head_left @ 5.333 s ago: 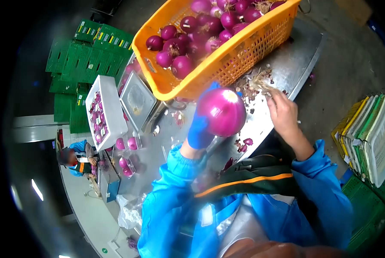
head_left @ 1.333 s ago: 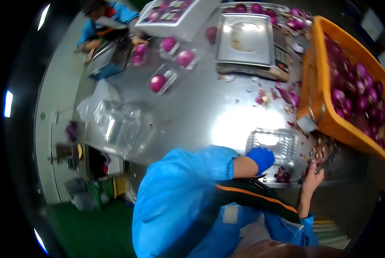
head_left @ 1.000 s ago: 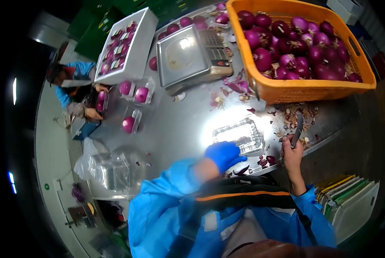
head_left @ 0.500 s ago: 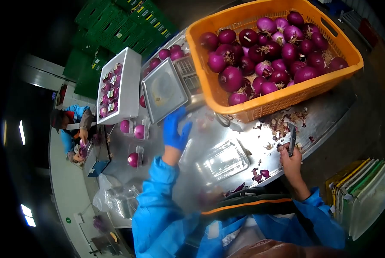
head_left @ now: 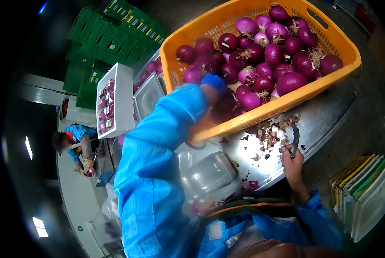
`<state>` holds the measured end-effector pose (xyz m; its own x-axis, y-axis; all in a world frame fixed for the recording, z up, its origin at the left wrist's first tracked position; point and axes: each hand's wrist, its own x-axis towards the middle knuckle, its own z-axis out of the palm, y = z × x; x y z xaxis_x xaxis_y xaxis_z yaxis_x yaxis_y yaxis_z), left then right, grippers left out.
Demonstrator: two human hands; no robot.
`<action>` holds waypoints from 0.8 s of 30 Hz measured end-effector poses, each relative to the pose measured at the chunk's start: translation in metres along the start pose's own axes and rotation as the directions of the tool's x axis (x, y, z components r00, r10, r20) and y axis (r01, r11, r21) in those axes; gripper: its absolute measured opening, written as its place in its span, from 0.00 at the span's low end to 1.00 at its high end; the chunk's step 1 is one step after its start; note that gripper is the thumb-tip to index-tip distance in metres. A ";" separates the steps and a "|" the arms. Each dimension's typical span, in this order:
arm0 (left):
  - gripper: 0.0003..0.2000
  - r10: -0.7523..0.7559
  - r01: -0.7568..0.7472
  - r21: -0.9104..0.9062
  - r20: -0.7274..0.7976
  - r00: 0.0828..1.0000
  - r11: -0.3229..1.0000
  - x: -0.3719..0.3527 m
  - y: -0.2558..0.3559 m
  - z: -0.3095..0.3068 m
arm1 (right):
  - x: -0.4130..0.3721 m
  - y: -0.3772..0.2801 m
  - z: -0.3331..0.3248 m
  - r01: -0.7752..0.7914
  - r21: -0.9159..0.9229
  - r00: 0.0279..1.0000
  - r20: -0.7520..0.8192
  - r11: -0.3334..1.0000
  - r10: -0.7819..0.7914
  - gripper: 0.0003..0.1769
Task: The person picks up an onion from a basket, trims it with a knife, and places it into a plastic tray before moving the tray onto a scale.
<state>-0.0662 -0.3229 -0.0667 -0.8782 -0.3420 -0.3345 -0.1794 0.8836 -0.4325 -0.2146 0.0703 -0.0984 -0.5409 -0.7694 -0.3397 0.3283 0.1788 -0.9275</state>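
My left hand (head_left: 214,83), in a blue glove, reaches over the near rim of an orange crate (head_left: 267,115) into a heap of red onions (head_left: 292,82). Its fingers are blurred and partly hidden, so whether they grip an onion cannot be made out. Low on the right, my bare right hand (head_left: 293,167) is closed round a knife (head_left: 295,140) with a dark, curved blade pointing up. Onion skins and trimmed ends (head_left: 267,135) litter the metal table beside the blade. A clear plastic tray (head_left: 208,174) lies on the table between my arms.
A white box (head_left: 122,99) of packed onions stands to the left, near a scale (head_left: 148,98) partly behind my sleeve. Green crates (head_left: 102,41) are stacked beyond. A co-worker (head_left: 78,142) handles an onion at far left. Upright panels (head_left: 364,189) stand at right.
My left hand has gone from beside the scale, up and right, into the orange crate. The view has shifted slightly. My right hand keeps the knife in about the same place.
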 end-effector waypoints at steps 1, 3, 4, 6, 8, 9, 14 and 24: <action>0.10 0.027 -0.029 0.035 0.033 0.999 0.999 -0.004 0.002 -0.020 | 0.002 0.000 -0.002 0.007 -0.006 1.000 -0.020 1.000 -0.007 0.07; 0.09 0.064 -0.088 0.101 0.214 0.975 0.991 -0.013 0.010 -0.063 | 0.007 -0.002 -0.005 0.021 -0.026 0.998 -0.053 0.999 -0.022 0.08; 0.09 0.041 -0.061 0.078 0.238 0.971 0.995 -0.012 0.010 -0.067 | 0.008 -0.006 -0.008 0.030 -0.052 0.999 -0.033 0.998 -0.031 0.09; 0.09 0.059 -0.070 0.085 0.126 0.990 0.994 -0.015 0.007 -0.064 | 0.007 -0.015 -0.009 -0.032 -0.008 0.999 -0.029 0.999 0.031 0.10; 0.09 0.049 -0.058 0.073 0.112 0.993 0.996 -0.012 0.007 -0.062 | 0.006 -0.017 -0.011 -0.004 -0.050 0.999 -0.036 0.999 0.002 0.11; 0.09 0.028 -0.037 0.057 0.156 0.987 0.998 -0.011 0.007 -0.074 | 0.006 -0.015 -0.011 0.053 -0.114 0.998 -0.039 0.992 -0.058 0.11; 0.13 0.023 -0.018 -0.183 0.028 0.999 0.983 -0.032 0.008 -0.146 | -0.005 -0.007 0.000 0.307 -0.226 0.950 0.015 0.924 -0.312 0.07; 0.49 -0.256 -0.333 -0.935 -0.355 0.899 0.126 -0.114 0.030 -0.210 | -0.019 -0.091 0.032 0.314 0.164 0.898 0.268 0.935 -0.349 0.32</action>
<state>-0.0647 -0.1902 0.1343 -0.9009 -0.4206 0.1070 -0.1448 0.5237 0.8395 -0.2096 0.0487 -0.0025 -0.3925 -0.9178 0.0604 0.2637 -0.1752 -0.9485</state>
